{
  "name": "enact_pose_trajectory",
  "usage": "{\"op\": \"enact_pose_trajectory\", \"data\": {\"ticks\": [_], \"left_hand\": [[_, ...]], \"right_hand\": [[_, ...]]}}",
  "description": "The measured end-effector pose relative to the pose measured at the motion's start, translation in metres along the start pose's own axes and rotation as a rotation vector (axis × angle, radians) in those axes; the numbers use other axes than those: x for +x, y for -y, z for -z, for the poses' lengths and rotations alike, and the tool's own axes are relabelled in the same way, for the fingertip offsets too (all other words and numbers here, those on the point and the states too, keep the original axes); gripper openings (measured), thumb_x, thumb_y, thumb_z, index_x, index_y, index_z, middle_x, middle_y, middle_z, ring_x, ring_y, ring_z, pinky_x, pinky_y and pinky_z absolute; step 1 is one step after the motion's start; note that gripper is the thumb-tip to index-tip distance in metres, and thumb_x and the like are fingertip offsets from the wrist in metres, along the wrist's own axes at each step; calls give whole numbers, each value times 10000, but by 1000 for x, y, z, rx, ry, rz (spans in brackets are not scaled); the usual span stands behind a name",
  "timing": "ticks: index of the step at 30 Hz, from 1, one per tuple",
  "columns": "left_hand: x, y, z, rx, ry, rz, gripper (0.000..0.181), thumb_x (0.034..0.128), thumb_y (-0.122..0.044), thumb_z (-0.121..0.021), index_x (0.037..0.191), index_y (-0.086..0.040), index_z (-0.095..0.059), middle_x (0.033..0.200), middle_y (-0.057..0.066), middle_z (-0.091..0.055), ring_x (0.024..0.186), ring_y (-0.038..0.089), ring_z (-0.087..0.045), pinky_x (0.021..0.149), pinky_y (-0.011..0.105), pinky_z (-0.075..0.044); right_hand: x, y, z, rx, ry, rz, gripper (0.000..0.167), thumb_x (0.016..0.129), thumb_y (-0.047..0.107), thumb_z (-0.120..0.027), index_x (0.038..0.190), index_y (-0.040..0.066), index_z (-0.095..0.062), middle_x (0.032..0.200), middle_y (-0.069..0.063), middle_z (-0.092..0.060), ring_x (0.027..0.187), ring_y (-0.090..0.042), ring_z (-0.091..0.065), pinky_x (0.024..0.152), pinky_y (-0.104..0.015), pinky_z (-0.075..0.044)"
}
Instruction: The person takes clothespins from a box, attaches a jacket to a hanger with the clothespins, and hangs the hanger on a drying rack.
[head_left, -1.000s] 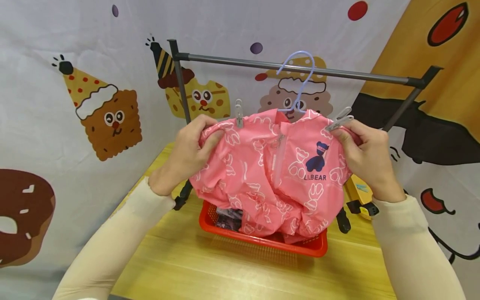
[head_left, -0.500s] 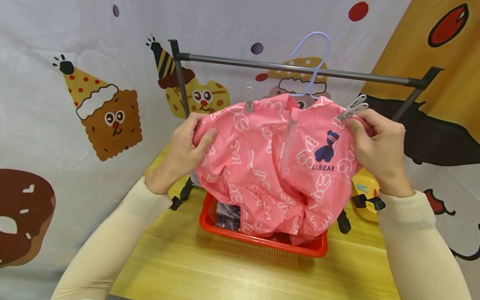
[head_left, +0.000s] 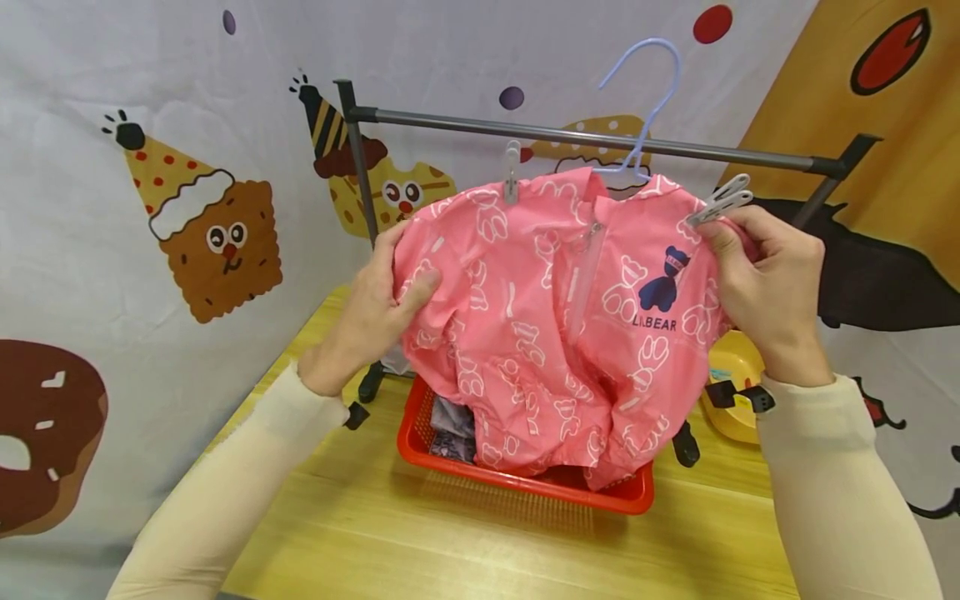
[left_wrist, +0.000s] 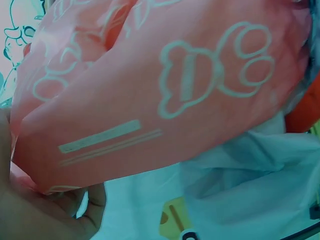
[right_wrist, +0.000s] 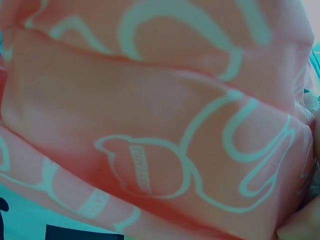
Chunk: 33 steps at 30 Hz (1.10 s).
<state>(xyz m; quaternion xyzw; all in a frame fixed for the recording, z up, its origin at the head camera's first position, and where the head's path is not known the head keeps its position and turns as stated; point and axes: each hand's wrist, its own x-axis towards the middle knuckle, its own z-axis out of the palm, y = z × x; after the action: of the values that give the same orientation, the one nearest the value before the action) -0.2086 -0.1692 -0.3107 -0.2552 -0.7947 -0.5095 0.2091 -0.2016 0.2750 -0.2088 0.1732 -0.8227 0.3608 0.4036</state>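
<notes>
White cloth backdrop (head_left: 180,58) with cartoon food prints spans the rear. Yellow wood-grain counter (head_left: 450,554) at 6 o'clock. Dark grey metal clothes rack (head_left: 480,127) stands behind, crossbar at 12. Pink child's zip jacket with white bear outlines and navy bear print (head_left: 517,321) is held up mid-frame in front of the rack; fills most of both wrist views. Red plastic mesh basket (head_left: 525,485) on the counter, 6 o'clock from jacket; lower jacket overlaps it, contact can't be told. Left hand (head_left: 367,312) at 9 grips the jacket side, thumb in front, fingers behind. Right hand (head_left: 780,292) at 3 pinches the other shoulder. Thin lavender hanger (head_left: 663,92) rises from the collar at 1, hook above the crossbar in head view. Yellow plastic tub (head_left: 731,429) at 4, partly hidden. Grey patterned fabric (head_left: 453,433) in basket, 7 o'clock from jacket. Small grey clothes pegs: one (head_left: 512,177) on the shoulder at 11, another (head_left: 726,200) at 2, just beside the right thumb.
</notes>
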Motion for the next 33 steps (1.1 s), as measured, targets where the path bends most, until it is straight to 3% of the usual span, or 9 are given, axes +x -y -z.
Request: {"op": "enact_pose_trajectory", "data": {"ticks": [4, 7, 11, 16, 22, 25, 27, 29, 33], "left_hand": [[-9, 11, -3, -97, 135, 98, 864, 1150, -490, -721, 1814, -263, -218, 1450, 139, -676, 1131, 273, -801, 975, 427, -717], [-15, 18, -5, -104, 233, 149, 883, 1157, -506, -713, 1810, -273, -166, 1496, 130, -669, 1242, 283, -784, 1133, 531, -654], [-23, 23, -11, -20, 361, 191, 911, 1137, -594, -714, 1814, -315, -173, 1637, 43, -600, 1423, 230, -699, 1282, 623, -530], [-34, 25, -21, 88, 493, 193, 869, 1094, -653, -757, 1734, -222, -357, 1647, 64, -591, 1387, 180, -713, 1264, 539, -569], [-37, 25, -29, 73, 486, 141, 819, 1047, -557, -872, 1658, -255, -418, 1565, -12, -626, 1399, 164, -678, 1278, 544, -546], [-34, 20, -31, 65, 461, 95, 826, 1036, -566, -881, 1676, -319, -423, 1570, -119, -653, 1485, 151, -634, 1382, 657, -388], [-31, 16, -34, 39, 454, 79, 801, 1031, -563, -888, 1666, -336, -456, 1552, -156, -686, 1492, 137, -641, 1387, 677, -376], [-29, 12, -38, 20, 443, 78, 819, 1020, -565, -899, 1666, -336, -451, 1561, -162, -660, 1491, 124, -634, 1387, 650, -390], [-27, 5, -50, -71, 441, 90, 802, 988, -506, -952, 1612, -325, -481, 1509, -140, -651, 1364, 96, -702, 1224, 492, -594]], "right_hand": [[-1, 3, -1, -20, -35, -11, 217, 1120, 165, -811, 1236, -7, -872, 941, 348, -671, 693, 62, -554, 722, -22, -507], [1, 4, -1, -23, -54, -26, 233, 1122, 181, -812, 1239, -12, -870, 927, 342, -661, 695, 58, -549, 727, -21, -508], [3, 5, -1, -28, -79, -39, 263, 1127, 214, -808, 1243, -15, -868, 909, 328, -649, 698, 42, -538, 720, -25, -496], [4, 7, 1, -34, -112, -58, 285, 1137, 267, -796, 1264, 26, -879, 916, 307, -655, 719, 9, -541, 724, -42, -505], [6, 8, 1, -35, -133, -49, 298, 1138, 294, -794, 1271, 43, -885, 920, 314, -664, 725, 3, -543, 736, -46, -511], [8, 12, 2, -34, -151, -57, 300, 1137, 308, -795, 1265, 54, -891, 908, 314, -662, 719, 2, -542, 738, -49, -514], [10, 15, 2, -32, -162, -71, 296, 1138, 316, -794, 1270, 71, -894, 908, 314, -664, 723, 5, -554, 750, -50, -523], [12, 18, 2, -27, -171, -87, 287, 1138, 319, -793, 1276, 90, -896, 918, 316, -673, 733, 9, -574, 771, -53, -539], [16, 25, 1, -16, -181, -98, 271, 1137, 312, -794, 1285, 110, -897, 938, 317, -691, 756, 13, -609, 794, -62, -559]]}}
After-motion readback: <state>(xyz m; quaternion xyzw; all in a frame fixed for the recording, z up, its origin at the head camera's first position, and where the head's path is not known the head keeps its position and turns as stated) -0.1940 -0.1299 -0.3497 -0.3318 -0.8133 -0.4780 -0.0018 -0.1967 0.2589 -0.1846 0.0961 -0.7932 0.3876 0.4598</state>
